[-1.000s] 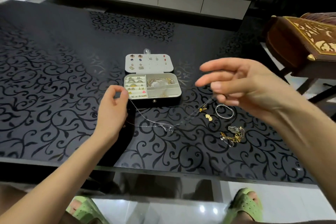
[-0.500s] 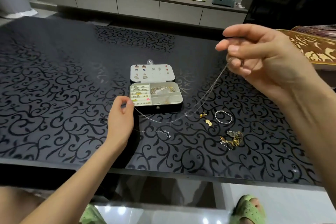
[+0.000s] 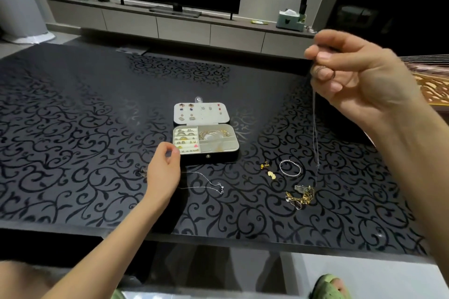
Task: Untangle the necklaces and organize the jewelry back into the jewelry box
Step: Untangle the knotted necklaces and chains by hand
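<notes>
An open jewelry box [image 3: 206, 156] sits mid-table with rings and gold pieces in its tray and earrings on its lid [image 3: 201, 113]. My right hand [image 3: 359, 75] is raised at the right, pinching a thin silver chain [image 3: 315, 128] that hangs straight down, its end just above the table. My left hand [image 3: 162, 172] rests by the box's front left corner, fingers loosely curled and apart, nothing seen in them. A second silver necklace [image 3: 213, 184] lies on the table from under that hand. A tangled gold and silver chain pile [image 3: 301, 196] lies below the hanging chain.
Gold earrings [image 3: 267, 170] and a silver bangle [image 3: 289, 168] lie right of the box. The black patterned table [image 3: 73, 128] ends at a front edge near my knees. A carved wooden chair [image 3: 432, 85] stands at the right, a TV console [image 3: 182, 26] behind.
My right hand rose up and to the right with the silver chain. My left hand let go of its end, so the chain now hangs straight down instead of stretching between both hands.
</notes>
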The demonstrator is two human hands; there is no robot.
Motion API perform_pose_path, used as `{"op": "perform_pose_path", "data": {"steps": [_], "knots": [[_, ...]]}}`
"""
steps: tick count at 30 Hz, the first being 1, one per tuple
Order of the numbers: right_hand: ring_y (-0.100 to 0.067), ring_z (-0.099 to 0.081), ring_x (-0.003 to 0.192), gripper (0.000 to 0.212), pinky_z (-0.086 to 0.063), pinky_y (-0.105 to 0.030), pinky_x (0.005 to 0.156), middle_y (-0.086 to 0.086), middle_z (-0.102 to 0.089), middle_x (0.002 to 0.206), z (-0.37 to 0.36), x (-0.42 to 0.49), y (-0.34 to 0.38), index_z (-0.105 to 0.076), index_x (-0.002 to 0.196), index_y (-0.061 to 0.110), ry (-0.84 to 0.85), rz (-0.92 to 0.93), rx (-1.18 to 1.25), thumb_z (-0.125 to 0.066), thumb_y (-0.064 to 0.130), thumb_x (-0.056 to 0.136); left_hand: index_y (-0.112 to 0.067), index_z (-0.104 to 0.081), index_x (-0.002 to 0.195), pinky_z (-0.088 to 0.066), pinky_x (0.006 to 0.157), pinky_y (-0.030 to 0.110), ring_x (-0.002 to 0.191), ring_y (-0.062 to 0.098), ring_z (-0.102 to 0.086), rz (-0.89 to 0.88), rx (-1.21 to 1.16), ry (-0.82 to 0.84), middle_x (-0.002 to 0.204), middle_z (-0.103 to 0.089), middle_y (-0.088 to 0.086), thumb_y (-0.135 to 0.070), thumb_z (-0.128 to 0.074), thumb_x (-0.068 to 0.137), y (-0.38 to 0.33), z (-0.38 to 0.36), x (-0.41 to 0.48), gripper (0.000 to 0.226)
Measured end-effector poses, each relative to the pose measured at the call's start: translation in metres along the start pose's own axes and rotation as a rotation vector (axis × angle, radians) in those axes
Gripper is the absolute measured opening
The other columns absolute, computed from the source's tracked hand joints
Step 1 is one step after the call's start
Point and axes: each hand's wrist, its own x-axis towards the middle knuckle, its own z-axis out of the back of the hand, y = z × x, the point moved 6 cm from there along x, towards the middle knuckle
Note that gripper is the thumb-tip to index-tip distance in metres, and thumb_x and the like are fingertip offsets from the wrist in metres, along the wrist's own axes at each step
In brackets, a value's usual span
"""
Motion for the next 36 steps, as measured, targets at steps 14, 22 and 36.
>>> {"op": "perform_pose_path", "data": {"steps": [14,22,36], "knots": [[-0.010,-0.049,0.044,0.035,-0.033,-0.018,0.041,-0.005,-0.068,0.075,-0.034,-0.026,-0.045,-0.065,0.098,0.007,0.250,-0.184,-0.382,-0.049,-0.019,0.080,-0.019,-0.071,0.093,-0.043,0.087,0.030,0.089,0.013,-0.063,-0.039,-0.210,0.580,0.092,-0.070,-0.006,-0.031,-0.047,0.094,-0.115,-0.024,-0.047,0.027],[-0.014,-0.049,0.048,0.042,-0.031,-0.020,0.042,-0.003,-0.066,0.084,-0.052,-0.028,-0.029,-0.063,0.109,0.012,0.322,-0.099,-0.518,-0.050,-0.018,0.081,-0.009,-0.069,0.080,-0.047,0.070,0.023,0.067,0.012,-0.055,0.052,-0.644,0.875,0.090,-0.059,0.013,-0.016,-0.060,0.075,-0.153,-0.031,-0.063,0.012],[-0.012,-0.050,0.048,0.041,-0.037,-0.015,0.042,-0.005,-0.066,0.087,-0.054,-0.004,-0.013,-0.064,0.106,0.012,0.331,-0.086,-0.528,-0.051,-0.018,0.082,-0.011,-0.067,0.076,-0.028,0.054,0.017,0.048,0.004,-0.037,-0.043,-0.599,0.963,0.054,-0.048,-0.005,-0.017,-0.060,0.078,-0.176,-0.025,-0.051,0.009]]}}
